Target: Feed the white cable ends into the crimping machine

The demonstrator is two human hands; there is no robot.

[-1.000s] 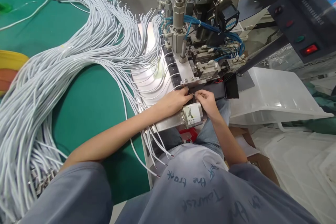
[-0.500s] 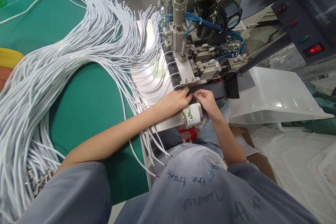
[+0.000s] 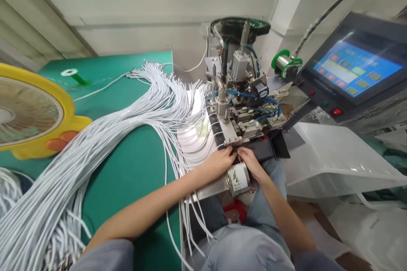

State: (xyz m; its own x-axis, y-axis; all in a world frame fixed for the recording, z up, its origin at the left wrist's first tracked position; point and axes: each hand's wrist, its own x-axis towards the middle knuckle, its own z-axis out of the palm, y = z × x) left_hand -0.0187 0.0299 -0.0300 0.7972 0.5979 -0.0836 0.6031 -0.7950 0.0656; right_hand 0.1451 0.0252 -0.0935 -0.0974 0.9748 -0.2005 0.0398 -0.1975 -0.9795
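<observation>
My left hand is at the front end of the benchtop machine, fingers pinched together by the black track. My right hand meets it from the right, its thumb and forefinger also pinched. Whatever lies between the fingertips is too small and hidden to make out. Just below the hands sits a motor with a white label. Thin white cables run from the bench into a row of black holders left of the machine. Loose cable ends hang over the bench edge beneath my left forearm.
A thick bundle of white cables covers much of the green bench. A yellow fan stands at left. At right are a lit control screen, a solder-like wire spool, a small black tray and a translucent bin.
My view has tilted upward, bringing the wall, fan and full control screen into sight. Both hands remain together at the machine's front, with only slight finger movement.
</observation>
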